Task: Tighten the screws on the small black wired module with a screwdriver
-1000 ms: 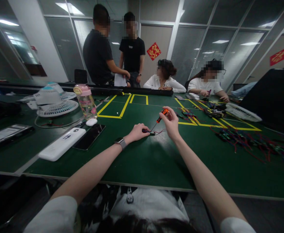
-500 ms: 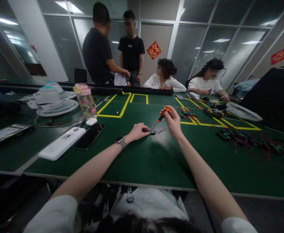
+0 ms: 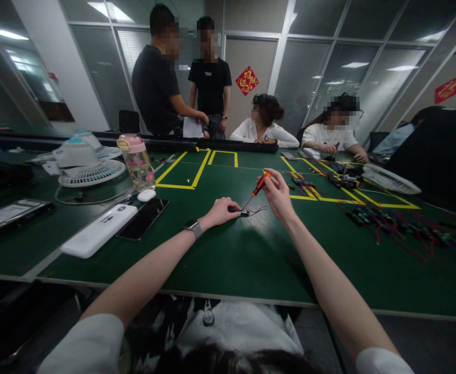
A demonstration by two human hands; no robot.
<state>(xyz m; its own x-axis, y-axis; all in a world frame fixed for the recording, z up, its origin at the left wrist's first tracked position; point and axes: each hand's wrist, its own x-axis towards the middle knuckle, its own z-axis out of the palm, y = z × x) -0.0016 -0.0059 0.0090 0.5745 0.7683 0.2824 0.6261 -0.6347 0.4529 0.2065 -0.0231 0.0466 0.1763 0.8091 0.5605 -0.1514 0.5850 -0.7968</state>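
Observation:
My right hand (image 3: 278,195) grips an orange and black screwdriver (image 3: 260,184) by its handle. The thin shaft slants down to the left, its tip at a small green circuit board (image 3: 245,213). With fingers closed, my left hand (image 3: 222,211) pins the board's left end on the green table (image 3: 228,259). Thin red and dark wires (image 3: 258,210) trail from the board to the right. Whether the tip touches a screw or a terminal is too small to tell.
Left of my hands lie a black phone (image 3: 144,219), a white power bank (image 3: 99,231), a drink bottle (image 3: 137,163) and white fans (image 3: 91,169). Tangled wired boards (image 3: 403,226) spread to the right. Yellow tape (image 3: 175,185) marks the table. Several people are on the far side.
The screwdriver's handle has turned and shifted slightly in my right hand, its tip still at the board. My left hand stays in place.

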